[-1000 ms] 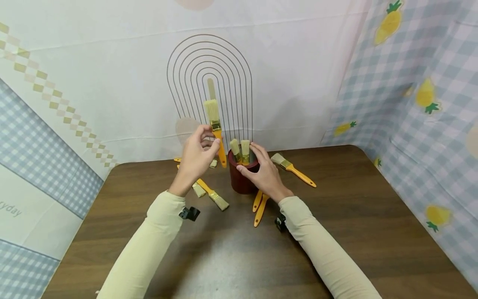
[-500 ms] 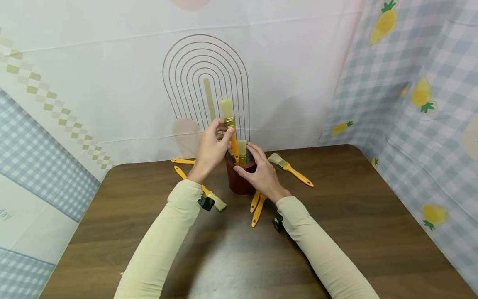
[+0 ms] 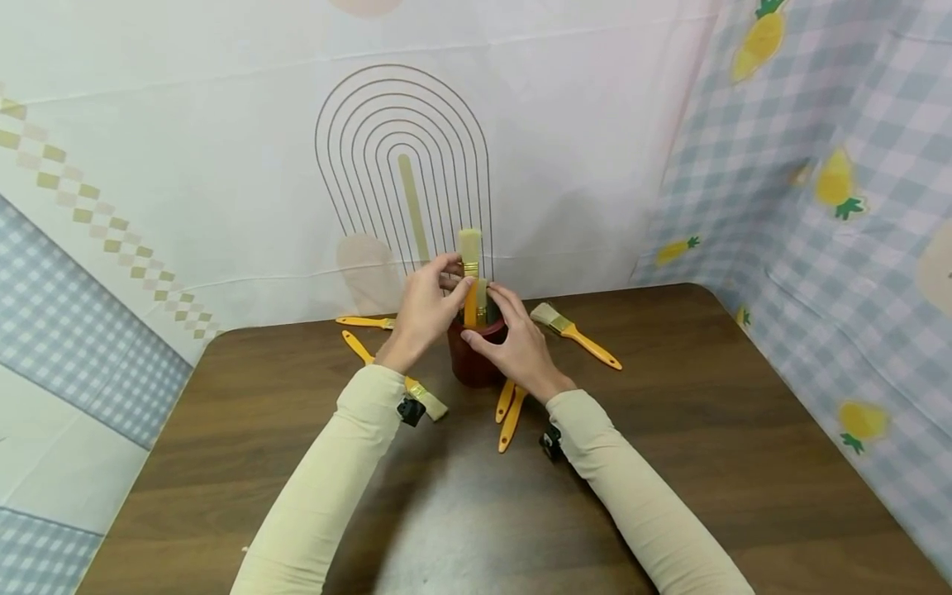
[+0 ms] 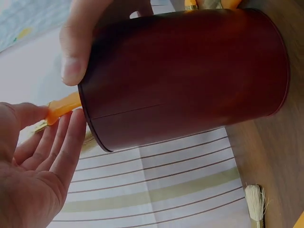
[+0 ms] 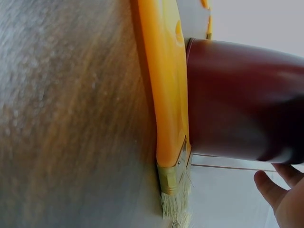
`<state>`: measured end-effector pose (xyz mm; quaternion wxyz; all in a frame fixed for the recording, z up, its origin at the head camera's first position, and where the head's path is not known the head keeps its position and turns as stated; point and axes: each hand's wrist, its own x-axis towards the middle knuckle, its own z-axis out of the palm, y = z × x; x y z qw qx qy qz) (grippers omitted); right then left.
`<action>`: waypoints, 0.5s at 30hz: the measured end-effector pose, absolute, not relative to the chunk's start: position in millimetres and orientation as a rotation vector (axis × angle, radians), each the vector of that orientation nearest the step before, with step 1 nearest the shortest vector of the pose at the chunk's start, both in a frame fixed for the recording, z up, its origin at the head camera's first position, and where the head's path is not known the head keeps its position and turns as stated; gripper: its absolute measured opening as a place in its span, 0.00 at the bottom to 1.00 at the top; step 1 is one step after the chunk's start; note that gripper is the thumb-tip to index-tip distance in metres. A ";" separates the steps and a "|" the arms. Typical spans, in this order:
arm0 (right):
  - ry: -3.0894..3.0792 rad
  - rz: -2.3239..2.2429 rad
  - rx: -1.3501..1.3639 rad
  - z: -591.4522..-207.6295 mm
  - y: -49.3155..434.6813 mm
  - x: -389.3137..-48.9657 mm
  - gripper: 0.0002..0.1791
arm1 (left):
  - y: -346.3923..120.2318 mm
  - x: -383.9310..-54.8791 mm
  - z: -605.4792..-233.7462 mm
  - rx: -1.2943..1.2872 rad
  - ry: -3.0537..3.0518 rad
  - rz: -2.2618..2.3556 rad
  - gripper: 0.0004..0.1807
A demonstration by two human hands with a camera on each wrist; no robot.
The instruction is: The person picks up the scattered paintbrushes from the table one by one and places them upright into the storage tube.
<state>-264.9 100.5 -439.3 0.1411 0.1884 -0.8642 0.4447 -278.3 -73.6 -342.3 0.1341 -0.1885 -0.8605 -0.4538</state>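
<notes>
My left hand (image 3: 426, 312) pinches a paintbrush (image 3: 469, 248) with a yellow handle and pale bristles. The brush stands bristles up, its handle end inside the mouth of a dark red cylindrical cup (image 3: 470, 365). In the left wrist view, thumb and fingers hold the yellow handle (image 4: 64, 107) right at the cup's rim. My right hand (image 3: 523, 345) grips the cup by its upper rim, thumb at the near side and fingers at the far side. Bristles of another paintbrush (image 3: 482, 291) show inside the cup, partly behind the held one.
Several paintbrushes lie on the brown table (image 3: 669, 463). One paintbrush (image 3: 576, 335) is right of the cup, two yellow handles (image 3: 511, 420) stick out in front of it, and more brushes (image 3: 427, 400) lie left, partly under my left arm. A patterned cloth (image 3: 580, 149) hangs behind.
My left hand has moved right and over the cup with the paintbrush, then lowered its handle into the cup. My right hand has stayed on the cup.
</notes>
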 end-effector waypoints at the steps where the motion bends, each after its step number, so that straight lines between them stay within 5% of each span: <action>1: -2.495 1.283 0.545 -439.1 100.2 -264.9 0.48 | -73.9 -278.3 -342.7 -0.555 -2.506 -1.291 0.22; 15: -2.484 1.272 0.558 -437.3 99.8 -264.3 0.47 | -69.0 -276.7 -348.1 -0.638 -2.687 -1.001 0.12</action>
